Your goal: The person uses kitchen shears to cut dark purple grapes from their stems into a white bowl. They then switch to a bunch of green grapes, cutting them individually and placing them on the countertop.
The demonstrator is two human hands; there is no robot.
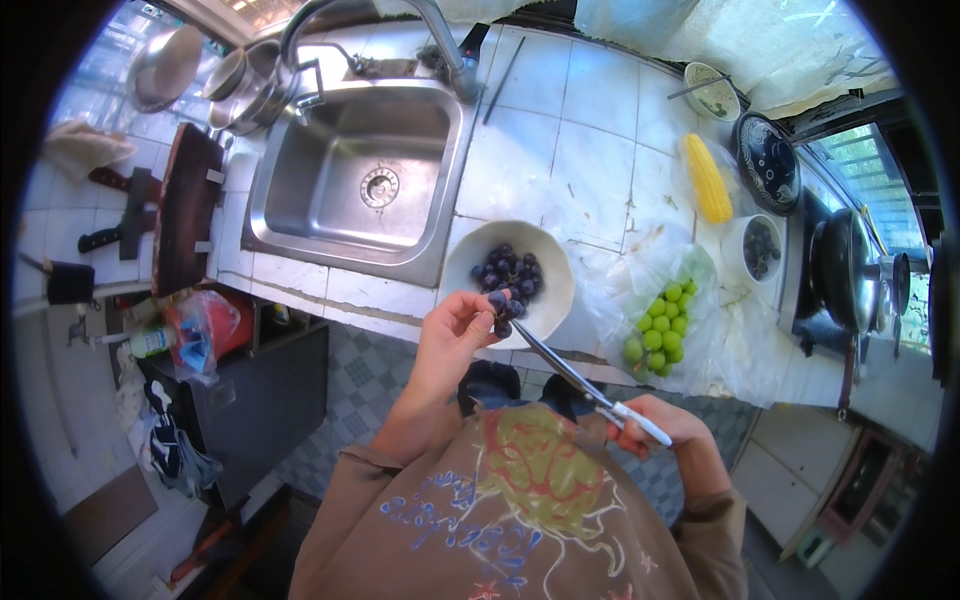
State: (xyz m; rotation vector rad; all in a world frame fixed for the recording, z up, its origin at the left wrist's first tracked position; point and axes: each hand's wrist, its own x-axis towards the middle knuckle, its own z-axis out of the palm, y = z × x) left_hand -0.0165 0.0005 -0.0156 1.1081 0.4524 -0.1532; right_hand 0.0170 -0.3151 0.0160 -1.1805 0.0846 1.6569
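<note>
Between the fingers and thumb of my left hand (459, 324) is a small cluster of dark grapes (507, 309), raised over the near rim of a white bowl (553, 277). More dark purple grapes (517, 264) lie inside that bowl. My right hand (651, 426) grips the white handles of a pair of scissors (559, 366). Their long metal blades point up and left, with the tips touching or very near the held cluster. Whether the blades are apart at the tips cannot be made out. My fingers partly hide the cluster.
Left of the bowl is a steel sink (352, 259) with a faucet (457, 71). Green grapes (660, 330) rest on a plastic bag (600, 300) to the right. Beyond are corn (707, 178), a white cup (731, 251) of dark grapes and a wok (844, 270). Knives (135, 217) sit far left.
</note>
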